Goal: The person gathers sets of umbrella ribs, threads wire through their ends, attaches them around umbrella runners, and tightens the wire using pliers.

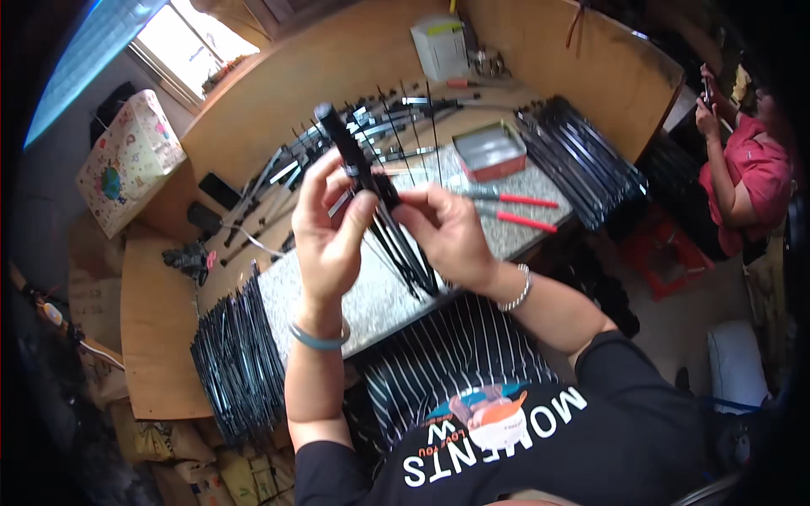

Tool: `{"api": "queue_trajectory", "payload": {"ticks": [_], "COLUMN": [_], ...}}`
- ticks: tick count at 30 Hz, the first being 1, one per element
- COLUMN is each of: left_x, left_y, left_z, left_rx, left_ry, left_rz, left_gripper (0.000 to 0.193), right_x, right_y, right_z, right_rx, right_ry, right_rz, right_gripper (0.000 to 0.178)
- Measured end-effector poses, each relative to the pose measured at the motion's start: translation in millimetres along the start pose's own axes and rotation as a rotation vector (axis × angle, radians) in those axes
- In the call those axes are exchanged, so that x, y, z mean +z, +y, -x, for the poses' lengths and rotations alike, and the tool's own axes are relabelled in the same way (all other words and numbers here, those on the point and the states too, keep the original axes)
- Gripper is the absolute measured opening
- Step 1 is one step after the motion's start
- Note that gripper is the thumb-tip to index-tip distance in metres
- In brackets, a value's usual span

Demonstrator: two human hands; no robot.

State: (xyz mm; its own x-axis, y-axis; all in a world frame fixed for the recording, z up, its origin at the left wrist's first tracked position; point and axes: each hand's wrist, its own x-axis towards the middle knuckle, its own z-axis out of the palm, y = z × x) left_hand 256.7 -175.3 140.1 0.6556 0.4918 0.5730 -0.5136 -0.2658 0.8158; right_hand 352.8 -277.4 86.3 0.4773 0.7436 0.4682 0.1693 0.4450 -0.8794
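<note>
A black umbrella frame is held up over the table, its thick shaft end tilted toward the upper left. Thin dark ribs hang from it toward the table's front edge, and a few stick up beyond my hands. My left hand is closed round the shaft, thumb against its side. Just to the right, my right hand pinches the frame near the point where the ribs meet; its fingertips partly hide that spot. Below both hands lies a pale speckled board. Red-handled pliers rest on the board, right of my right hand.
A red open tin sits beyond the pliers. Bundles of black rods lie at the left and right. Loose metal ribs cover the back. Upright panels enclose the far side. A person in a red shirt is at the right.
</note>
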Motion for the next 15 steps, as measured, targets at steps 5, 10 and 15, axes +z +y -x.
{"api": "queue_trajectory", "payload": {"ticks": [5, 10, 15], "left_x": [-3.1, -6.2, -11.3], "left_y": [-1.1, -0.7, -2.9], "left_z": [0.3, 1.4, 6.8], "left_rx": [-0.047, -0.112, -0.055], "left_ry": [-0.086, -0.099, -0.114], "left_rz": [-0.008, 0.173, 0.17], "left_gripper": [0.039, 0.036, 0.036], "right_x": [10.4, 14.3, 17.4], "right_y": [11.0, 12.0, 13.0], "right_z": [4.0, 4.4, 8.2], "right_rx": [-0.071, -0.024, -0.087], "right_ry": [0.009, 0.027, 0.004], "right_rz": [-0.128, -0.252, -0.335], "right_gripper": [0.031, 0.023, 0.019]}}
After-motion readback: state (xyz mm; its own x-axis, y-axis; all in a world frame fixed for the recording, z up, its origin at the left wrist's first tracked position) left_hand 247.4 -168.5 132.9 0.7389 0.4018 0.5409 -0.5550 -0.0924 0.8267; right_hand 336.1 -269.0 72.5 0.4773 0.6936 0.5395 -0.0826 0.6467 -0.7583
